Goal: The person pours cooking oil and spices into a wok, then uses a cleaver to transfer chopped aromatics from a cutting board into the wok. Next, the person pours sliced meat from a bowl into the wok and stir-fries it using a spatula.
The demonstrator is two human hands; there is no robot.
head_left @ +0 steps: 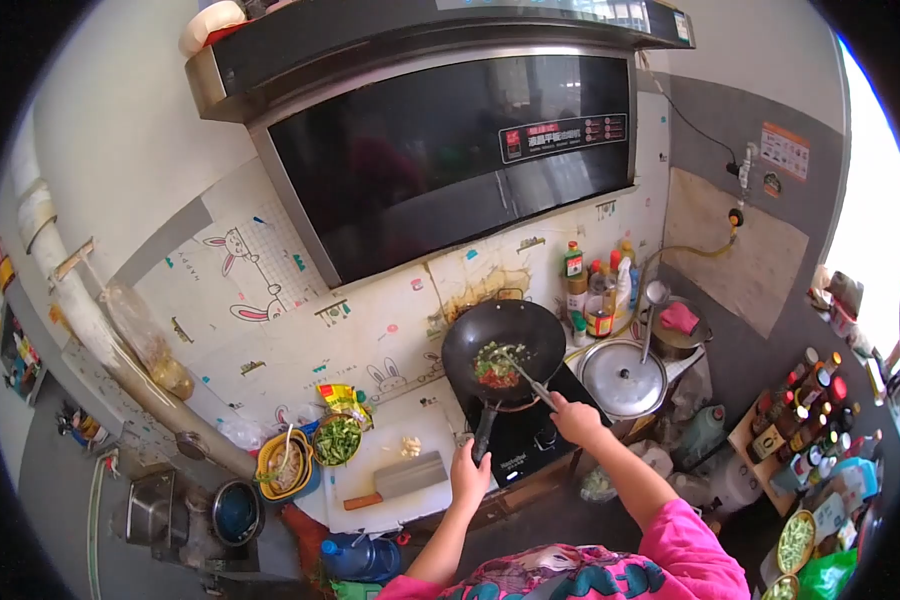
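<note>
A black wok (460,343) sits on the stove (515,450), with chopped green and red food (497,366) in its bottom. Its dark handle (485,433) is in the grip of my left hand (469,474). Closed round the handle of a metal spatula (537,388) is my right hand (576,420), at the wok's right side. The spatula's tip reaches into the food. Left of the stove, a cleaver (410,474) with a wooden handle lies on a white cutting board (351,472), near some pale chopped pieces (410,446).
A lidded pot (622,380) stands right of the stove, with sauce bottles (600,312) behind it. A bowl of greens (337,440) and a yellow basket (284,465) are at the left. More bottles (795,420) fill a shelf at the right. The range hood (450,165) hangs above.
</note>
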